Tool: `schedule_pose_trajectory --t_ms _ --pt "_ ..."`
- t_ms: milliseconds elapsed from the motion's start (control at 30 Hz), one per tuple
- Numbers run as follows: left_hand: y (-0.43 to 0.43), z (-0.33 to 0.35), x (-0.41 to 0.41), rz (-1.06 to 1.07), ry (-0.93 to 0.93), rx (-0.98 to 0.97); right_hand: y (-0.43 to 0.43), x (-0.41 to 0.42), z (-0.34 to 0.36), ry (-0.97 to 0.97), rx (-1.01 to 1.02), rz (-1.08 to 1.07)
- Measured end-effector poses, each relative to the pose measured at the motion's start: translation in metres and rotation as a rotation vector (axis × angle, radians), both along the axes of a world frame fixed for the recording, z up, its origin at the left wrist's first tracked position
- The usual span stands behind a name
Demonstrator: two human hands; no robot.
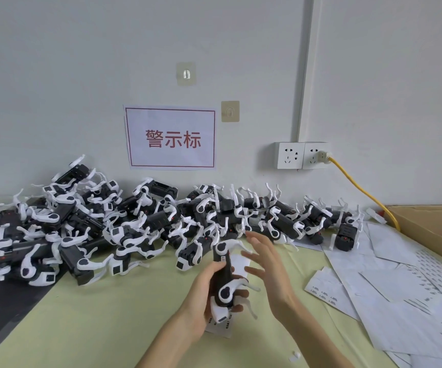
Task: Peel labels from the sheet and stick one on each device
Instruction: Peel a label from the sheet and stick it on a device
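Mid-step by the look of it, in the lower centre of the frame: one black-and-white device point(223, 277) gripped upright in the left hand point(201, 296), fingers curled round its body, a scrap of label sheet point(221, 326) pinned under the same hand against the table. Right hand point(265, 264) just beside the device, fingers spread and relaxed, pinching nothing that can be made out. A small pale label apparently already on the upper body of the device, though too small to be sure. Likely next: setting this device aside, picking a fresh label off the sheet with a fingertip, taking another unit from the pile point(140, 221) heaped across the middle of the frame against the wall. Care needed to lift only one label and to lay it flat. Pale green table point(124, 314) underneath, with a dark strip at lower left. Used backing sheets point(400, 282) scattered at lower right, a cardboard box point(432, 224) at the right edge. Above, a white wall with a red-bordered sign point(170, 138), two stick-on hooks point(230, 111), a double socket point(302, 155) and a yellow cable point(365, 192) running down towards the box.
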State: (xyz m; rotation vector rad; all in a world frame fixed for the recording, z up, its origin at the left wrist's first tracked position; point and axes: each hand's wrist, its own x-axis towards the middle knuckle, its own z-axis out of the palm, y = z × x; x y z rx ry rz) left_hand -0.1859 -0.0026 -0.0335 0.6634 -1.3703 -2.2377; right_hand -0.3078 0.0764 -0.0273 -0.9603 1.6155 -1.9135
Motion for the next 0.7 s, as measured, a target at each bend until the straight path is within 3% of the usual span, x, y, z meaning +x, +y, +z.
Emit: schedule_pose_trajectory --t_ms 167,467,700 --pt "-0.001 -0.003 -0.003 -0.035 -0.012 -0.085 -0.001 0.001 -0.004 0.185 0.037 0.041" --pt "-0.005 -0.007 -0.002 -0.111 -0.064 -0.025 0.007 -0.002 0.003 0.451 0.031 0.057" --pt "-0.004 -0.009 0.002 -0.305 0.119 -0.022 0.012 -0.027 0.01 0.282 0.006 -0.012"
